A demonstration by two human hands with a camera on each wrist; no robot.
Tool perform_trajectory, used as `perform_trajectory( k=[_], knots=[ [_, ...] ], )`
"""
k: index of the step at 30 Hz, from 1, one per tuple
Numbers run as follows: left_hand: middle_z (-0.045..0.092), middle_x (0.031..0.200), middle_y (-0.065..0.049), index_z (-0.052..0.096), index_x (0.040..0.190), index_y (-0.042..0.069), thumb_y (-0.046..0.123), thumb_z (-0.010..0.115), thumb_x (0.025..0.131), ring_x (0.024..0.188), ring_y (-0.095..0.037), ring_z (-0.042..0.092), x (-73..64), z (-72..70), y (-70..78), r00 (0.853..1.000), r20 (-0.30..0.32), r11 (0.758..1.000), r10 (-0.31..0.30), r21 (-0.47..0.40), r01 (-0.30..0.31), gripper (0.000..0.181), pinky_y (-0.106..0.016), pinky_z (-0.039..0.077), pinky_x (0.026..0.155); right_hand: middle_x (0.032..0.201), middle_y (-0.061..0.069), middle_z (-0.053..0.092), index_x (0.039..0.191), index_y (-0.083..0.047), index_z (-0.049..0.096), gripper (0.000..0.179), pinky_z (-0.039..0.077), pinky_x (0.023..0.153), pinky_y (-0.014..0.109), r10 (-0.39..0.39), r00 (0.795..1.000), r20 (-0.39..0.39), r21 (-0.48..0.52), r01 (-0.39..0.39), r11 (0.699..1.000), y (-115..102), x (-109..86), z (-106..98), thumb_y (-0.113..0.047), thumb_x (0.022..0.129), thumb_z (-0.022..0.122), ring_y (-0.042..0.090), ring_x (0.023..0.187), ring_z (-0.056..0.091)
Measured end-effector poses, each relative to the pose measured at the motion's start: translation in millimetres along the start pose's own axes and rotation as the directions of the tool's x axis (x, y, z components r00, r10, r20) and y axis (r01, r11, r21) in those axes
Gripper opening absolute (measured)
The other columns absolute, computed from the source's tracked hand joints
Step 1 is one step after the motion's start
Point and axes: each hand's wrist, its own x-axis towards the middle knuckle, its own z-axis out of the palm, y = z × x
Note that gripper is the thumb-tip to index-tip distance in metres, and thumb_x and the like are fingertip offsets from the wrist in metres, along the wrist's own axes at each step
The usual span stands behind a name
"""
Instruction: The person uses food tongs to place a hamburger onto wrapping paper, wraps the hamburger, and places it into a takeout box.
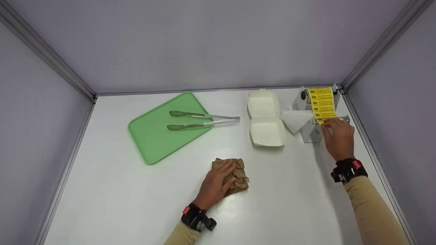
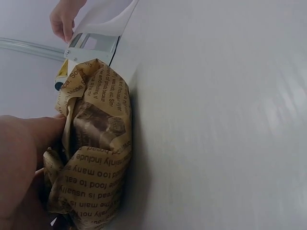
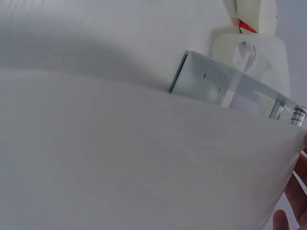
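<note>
My left hand (image 1: 214,185) rests on a crumpled brown paper-wrapped packet (image 1: 241,175), its fingers lying over the top. Dark printed text covers the wrapper (image 2: 98,177) in the left wrist view, where a thumb or finger touches its folds. At the right, thumb and fingertips of my right hand (image 1: 339,137) pinch a yellow label (image 1: 320,121) at the front of a metal label dispenser (image 1: 310,132). A roll of yellow labels (image 1: 322,97) sits in it. White backing paper (image 3: 144,153) fills much of the right wrist view, with my right fingers (image 3: 295,199) at its edge.
An open white clamshell box (image 1: 268,132) stands left of the dispenser. Loose backing paper (image 1: 295,119) curls out between them. Metal tongs (image 1: 204,115) lie partly across a green tray (image 1: 153,139) and stick out past its right edge. Grey walls enclose the white table (image 1: 136,204) on three sides.
</note>
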Motion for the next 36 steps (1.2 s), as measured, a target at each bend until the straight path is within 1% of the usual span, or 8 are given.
perform_trajectory(
  k=[5, 11, 17, 23, 26, 31, 34, 36],
  knots=[
    [0.041, 0.161, -0.003, 0.046, 0.152, 0.014, 0.034, 0.057, 0.103, 0.151, -0.026, 0.037, 0.1, 0.9, -0.4, 1.000, -0.006, 1.000, 0.003, -0.001, -0.003, 0.054, -0.053, 0.034, 0.120, 0.106, 0.025, 0.072, 0.100, 0.008, 0.068, 0.013, 0.041, 0.092, 0.060, 0.014, 1.000, -0.028, -0.011, -0.014, 1.000, -4, -8.0, 0, -0.002, 0.093, 0.070, 0.042, 0.098, 0.060],
    [0.043, 0.160, -0.004, 0.046, 0.152, 0.013, 0.034, 0.058, 0.103, 0.150, -0.026, 0.038, -0.6, -0.9, 0.0, 1.000, -0.010, 1.000, 0.004, -0.007, -0.004, 0.055, -0.054, 0.036, 0.119, 0.104, 0.027, 0.071, 0.102, 0.010, 0.068, 0.015, 0.044, 0.089, 0.058, 0.044, 0.998, -0.037, 0.028, -0.043, 0.999, -3, -13.8, -1, -0.002, 0.094, 0.069, 0.043, 0.098, 0.062],
    [0.043, 0.160, -0.003, 0.047, 0.152, 0.014, 0.035, 0.057, 0.103, 0.150, -0.025, 0.038, -0.5, -1.5, 0.8, 1.000, -0.009, 1.000, -0.005, -0.004, 0.005, 0.054, -0.053, 0.036, 0.119, 0.113, 0.030, 0.067, 0.111, 0.011, 0.062, 0.022, 0.046, 0.093, 0.058, 0.122, 0.993, 0.006, 0.045, -0.122, 0.992, -4, -18.1, -3, -0.009, 0.102, 0.059, 0.046, 0.108, 0.061],
    [0.043, 0.160, -0.002, 0.047, 0.152, 0.015, 0.036, 0.057, 0.103, 0.151, -0.025, 0.038, -0.3, -1.1, 1.6, 1.000, -0.002, 1.000, -0.011, -0.008, 0.011, 0.054, -0.053, 0.036, 0.119, 0.116, 0.031, 0.063, 0.116, 0.011, 0.057, 0.027, 0.046, 0.089, 0.055, 0.181, 0.983, 0.027, 0.040, -0.182, 0.982, -4, -19.3, -2, -0.014, 0.107, 0.049, 0.045, 0.109, 0.059],
    [0.043, 0.160, -0.003, 0.047, 0.152, 0.014, 0.035, 0.057, 0.103, 0.151, -0.025, 0.038, -0.4, -0.9, 1.2, 1.000, -0.004, 1.000, -0.006, -0.008, 0.006, 0.054, -0.053, 0.035, 0.119, 0.114, 0.030, 0.060, 0.116, 0.010, 0.055, 0.025, 0.046, 0.089, 0.053, 0.169, 0.986, 0.008, 0.034, -0.169, 0.985, -1, -18.9, 1, -0.012, 0.107, 0.048, 0.043, 0.108, 0.057],
    [0.043, 0.160, -0.003, 0.047, 0.152, 0.014, 0.036, 0.056, 0.103, 0.151, -0.025, 0.038, -0.5, -0.2, 0.8, 1.000, -0.005, 1.000, -0.003, -0.011, 0.003, 0.054, -0.053, 0.035, 0.120, 0.111, 0.029, 0.059, 0.116, 0.011, 0.059, 0.020, 0.046, 0.088, 0.053, 0.093, 0.995, -0.041, 0.036, -0.091, 0.995, 5, -17.9, 5, 0.000, 0.104, 0.048, 0.043, 0.107, 0.055],
    [0.043, 0.160, -0.002, 0.047, 0.152, 0.015, 0.036, 0.056, 0.104, 0.151, -0.025, 0.037, -0.2, 0.0, 0.8, 1.000, -0.004, 1.000, -0.004, -0.010, 0.004, 0.054, -0.053, 0.035, 0.120, 0.114, 0.029, 0.058, 0.117, 0.008, 0.063, 0.022, 0.046, 0.088, 0.053, 0.097, 0.994, -0.052, 0.063, -0.093, 0.994, 6, -17.2, 7, 0.004, 0.103, 0.046, 0.044, 0.110, 0.055],
    [0.042, 0.161, -0.002, 0.046, 0.153, 0.015, 0.036, 0.056, 0.104, 0.151, -0.025, 0.037, -0.3, -0.3, 1.3, 1.000, 0.001, 1.000, -0.007, -0.008, 0.007, 0.054, -0.054, 0.035, 0.119, 0.112, 0.028, 0.057, 0.118, 0.008, 0.064, 0.024, 0.045, 0.086, 0.050, 0.114, 0.992, -0.061, 0.083, -0.109, 0.991, 7, -17.1, 7, 0.004, 0.103, 0.045, 0.042, 0.107, 0.054]
  ],
)
